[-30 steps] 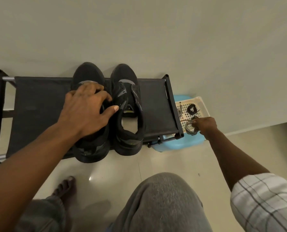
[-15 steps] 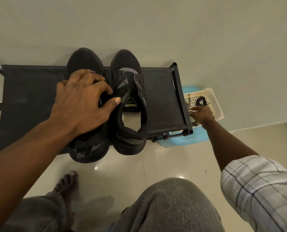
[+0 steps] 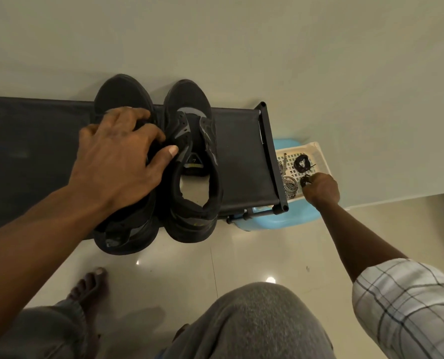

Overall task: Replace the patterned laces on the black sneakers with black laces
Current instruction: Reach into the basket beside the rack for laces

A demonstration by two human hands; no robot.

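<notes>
1. The left hand (image 3: 122,156) reaches in from the near left, with the forearm running diagonally up across the picture. It lies palm-down over a black mesh sneaker (image 3: 122,94), the left one of a pair.
2. Its fingers are spread and curled over the sneaker's upper, gripping it. The thumb points right and touches the side of the second black mesh sneaker (image 3: 187,102).
3. Both sneakers stand side by side, touching, toes toward the far wall, on a black fabric shoe rack with a dark metal frame (image 3: 34,156). Their heels overhang its near edge. The second sneaker's eyelets are bare and its mouth gapes open.
4. The right hand (image 3: 320,189) stretches out to the right with its back up, the arm nearly straight from a white plaid sleeve (image 3: 407,307).
5. Its fingers are bent downward, pinching a small bundle of black lace (image 3: 306,180) at the near side of a cream perforated plastic basket (image 3: 316,154).
6. A second coil of black lace (image 3: 301,163) lies in the basket just beyond it. The black-and-white patterned laces (image 3: 289,186) lie heaped at the basket's left.
7. The basket sits on a light blue plastic stool (image 3: 275,218), just right of the rack.
8. Near the camera are a grey-trousered knee (image 3: 254,320) and a bare foot (image 3: 91,283) on the glossy tiled floor (image 3: 189,265).
</notes>
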